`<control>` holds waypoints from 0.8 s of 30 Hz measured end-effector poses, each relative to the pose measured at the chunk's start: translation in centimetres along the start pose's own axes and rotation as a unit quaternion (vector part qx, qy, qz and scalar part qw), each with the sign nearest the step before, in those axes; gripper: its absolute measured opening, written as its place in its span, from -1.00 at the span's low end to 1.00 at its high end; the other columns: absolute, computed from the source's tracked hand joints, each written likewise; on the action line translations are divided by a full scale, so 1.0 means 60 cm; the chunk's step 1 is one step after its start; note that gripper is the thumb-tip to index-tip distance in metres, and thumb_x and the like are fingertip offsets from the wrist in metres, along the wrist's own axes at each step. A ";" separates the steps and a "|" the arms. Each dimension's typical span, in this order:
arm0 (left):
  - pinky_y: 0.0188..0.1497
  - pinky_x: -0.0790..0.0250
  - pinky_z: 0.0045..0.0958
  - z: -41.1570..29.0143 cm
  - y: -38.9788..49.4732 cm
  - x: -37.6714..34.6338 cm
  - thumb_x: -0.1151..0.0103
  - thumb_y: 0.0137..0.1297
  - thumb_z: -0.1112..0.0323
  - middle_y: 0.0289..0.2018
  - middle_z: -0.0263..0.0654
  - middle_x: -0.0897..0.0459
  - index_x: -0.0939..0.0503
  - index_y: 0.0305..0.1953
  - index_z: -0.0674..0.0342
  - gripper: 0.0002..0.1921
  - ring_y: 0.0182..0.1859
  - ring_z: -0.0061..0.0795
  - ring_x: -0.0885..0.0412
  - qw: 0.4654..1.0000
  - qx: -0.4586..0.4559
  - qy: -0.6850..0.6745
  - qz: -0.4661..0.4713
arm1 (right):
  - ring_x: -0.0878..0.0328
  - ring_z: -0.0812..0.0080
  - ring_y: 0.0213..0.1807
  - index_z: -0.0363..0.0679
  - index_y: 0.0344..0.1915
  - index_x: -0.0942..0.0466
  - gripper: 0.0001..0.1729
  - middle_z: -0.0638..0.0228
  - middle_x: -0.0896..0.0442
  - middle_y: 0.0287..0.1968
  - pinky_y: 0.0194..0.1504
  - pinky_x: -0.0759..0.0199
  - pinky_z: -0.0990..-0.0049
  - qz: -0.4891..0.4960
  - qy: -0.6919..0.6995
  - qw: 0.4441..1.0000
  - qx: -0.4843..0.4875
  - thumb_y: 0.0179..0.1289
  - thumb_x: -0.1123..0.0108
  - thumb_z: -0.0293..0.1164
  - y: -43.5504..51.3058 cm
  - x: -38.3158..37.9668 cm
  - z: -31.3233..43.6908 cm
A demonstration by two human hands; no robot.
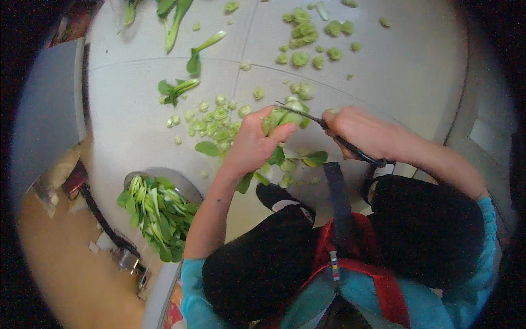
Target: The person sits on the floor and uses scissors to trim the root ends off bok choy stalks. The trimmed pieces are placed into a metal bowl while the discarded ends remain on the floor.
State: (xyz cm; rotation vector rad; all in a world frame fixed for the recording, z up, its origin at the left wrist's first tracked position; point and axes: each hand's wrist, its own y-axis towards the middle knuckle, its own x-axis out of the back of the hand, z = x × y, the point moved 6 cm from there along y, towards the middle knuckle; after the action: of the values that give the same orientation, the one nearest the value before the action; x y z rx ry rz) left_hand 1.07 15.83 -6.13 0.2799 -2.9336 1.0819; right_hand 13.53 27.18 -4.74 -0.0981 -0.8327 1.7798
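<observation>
My left hand is closed around a green leafy vegetable, which looks like bok choy, its pale base pointing away from me. In my right hand is a dark-handled knife, its narrow blade lying against the stalks near the pale base. Cut bok choy bases lie in a heap just left of my left hand, on a pale surface. Loose green leaves rest below both hands. The lower edge of the held vegetable is partly hidden by my left fingers.
A round metal bowl heaped with leafy stalks stands at the lower left. More cut bases are scattered at the upper right, and whole stalks lie at the upper left. My knees and a dark strap are close below the hands.
</observation>
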 end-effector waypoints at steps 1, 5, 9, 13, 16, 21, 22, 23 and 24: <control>-0.42 -0.35 -0.49 0.000 0.001 0.005 -0.24 0.20 0.29 -0.45 -0.29 -0.62 -0.57 -0.21 0.35 -0.75 -0.46 -0.61 -0.47 1.000 -0.020 -0.001 -0.016 | -0.51 -0.04 -0.56 -0.37 -0.42 -0.42 -0.83 0.06 -0.47 -0.68 -0.46 -0.37 0.14 -0.035 -0.002 0.999 0.033 0.01 -0.18 -0.51 0.003 0.000 0.009; -0.24 -0.44 -0.34 0.020 0.032 0.044 -0.35 0.11 0.16 -0.38 -0.20 -0.67 -0.58 -0.15 0.32 -0.61 -0.32 -0.47 -0.58 0.987 -0.103 0.114 -0.050 | -0.52 -0.13 -0.50 -0.34 -0.52 -0.44 -0.80 -0.06 -0.47 -0.66 -0.45 -0.36 0.07 -0.120 0.094 0.987 -0.053 0.15 -0.15 -0.43 0.010 -0.008 -0.024; -0.24 -0.47 -0.17 0.085 0.072 0.242 -0.27 0.02 0.33 -0.35 -0.09 -0.66 -0.52 -0.15 0.18 -0.69 -0.25 -0.11 -0.64 0.810 0.035 0.508 -0.290 | -0.50 -0.06 -0.56 -0.33 -0.47 -0.45 -0.79 -0.04 -0.45 -0.67 -0.49 -0.33 0.12 -0.138 0.077 0.986 -0.046 0.22 -0.13 -0.41 0.007 -0.010 -0.056; -0.24 -0.44 -0.09 0.124 0.103 0.333 -0.30 0.02 0.30 -0.41 -0.12 -0.62 -0.52 -0.15 0.16 -0.68 -0.28 -0.07 -0.61 0.727 -0.193 0.571 -0.328 | -0.46 0.09 -0.69 -0.31 -0.41 -0.44 -0.82 0.06 -0.42 -0.72 -0.58 -0.29 0.25 -0.164 0.034 0.986 0.024 0.26 -0.13 -0.42 0.001 -0.021 -0.045; -0.18 -0.45 -0.16 0.156 0.123 0.365 -0.32 0.04 0.29 -0.34 -0.12 -0.65 -0.55 -0.09 0.18 -0.64 -0.22 -0.09 -0.62 0.775 -0.064 0.548 -0.309 | -0.50 -0.05 -0.56 -0.32 -0.47 -0.45 -0.84 -0.02 -0.46 -0.66 -0.49 -0.34 0.16 -0.131 0.068 0.989 -0.025 0.17 -0.14 -0.45 0.000 -0.028 -0.054; -0.13 -0.46 -0.37 0.121 0.096 0.326 -0.30 0.07 0.33 -0.24 -0.15 -0.69 -0.58 -0.05 0.23 -0.63 -0.17 -0.34 -0.64 0.899 0.017 0.351 -0.263 | -0.48 0.05 -0.66 -0.32 -0.39 -0.43 -0.84 0.07 -0.43 -0.71 -0.58 -0.27 0.21 -0.137 0.039 0.990 -0.011 0.21 -0.16 -0.44 0.004 -0.015 -0.048; -0.13 -0.45 -0.40 0.114 0.086 0.305 -0.30 0.07 0.35 -0.23 -0.12 -0.68 -0.58 -0.08 0.26 -0.65 -0.16 -0.41 -0.62 0.935 0.010 0.254 -0.246 | -0.47 0.05 -0.66 -0.31 -0.38 -0.43 -0.84 0.08 -0.42 -0.72 -0.57 -0.26 0.20 -0.163 0.011 0.986 0.018 0.22 -0.16 -0.44 0.007 -0.009 -0.039; -0.13 -0.44 -0.44 0.110 0.076 0.280 -0.29 0.06 0.37 -0.22 -0.10 -0.67 -0.59 -0.10 0.28 -0.68 -0.15 -0.48 -0.60 0.962 0.003 0.153 -0.227 | -0.46 0.05 -0.66 -0.31 -0.38 -0.42 -0.84 0.09 -0.41 -0.72 -0.57 -0.25 0.18 -0.160 -0.023 0.987 0.013 0.22 -0.16 -0.43 0.011 -0.010 -0.036; -0.13 -0.42 -0.50 0.081 0.065 0.249 -0.27 0.09 0.41 -0.24 -0.20 -0.68 -0.56 -0.13 0.38 -0.70 -0.19 -0.59 -0.56 0.958 -0.124 0.098 -0.238 | -0.45 0.03 -0.65 -0.31 -0.38 -0.41 -0.84 0.10 -0.41 -0.72 -0.56 -0.25 0.17 -0.174 -0.017 0.984 0.043 0.22 -0.15 -0.44 0.012 -0.004 -0.027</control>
State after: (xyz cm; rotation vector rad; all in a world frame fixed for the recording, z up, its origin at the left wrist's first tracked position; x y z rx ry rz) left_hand -14.01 13.14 -11.37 0.7713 -2.5839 0.6285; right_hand 13.78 27.67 -6.45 0.1296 -0.7456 1.4875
